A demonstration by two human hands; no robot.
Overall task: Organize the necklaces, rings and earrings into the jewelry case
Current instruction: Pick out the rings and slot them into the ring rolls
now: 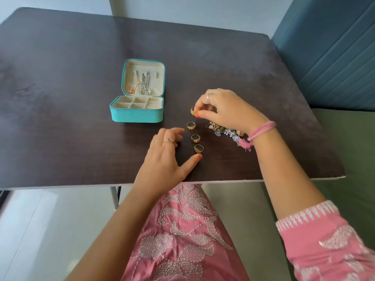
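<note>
A teal jewelry case (136, 115) stands open on the dark table (60, 78), its lid upright with gold and silver necklaces (142, 84) hanging inside; its cream compartments look empty. My right hand (225, 110) pinches a gold ring (192, 111) just above the table, right of the case. Three more gold rings (191, 125) (195, 138) (198, 148) lie in a row in front of the case. A heap of earrings and small jewelry (225, 131) lies partly under my right wrist. My left hand (168, 157) rests on the table beside the rings, fingers loosely bent, holding nothing.
The table's front edge (223, 180) runs just behind my left wrist. A blue padded wall (328, 47) and a green seat (349, 142) lie to the right. Pale floor shows below the table.
</note>
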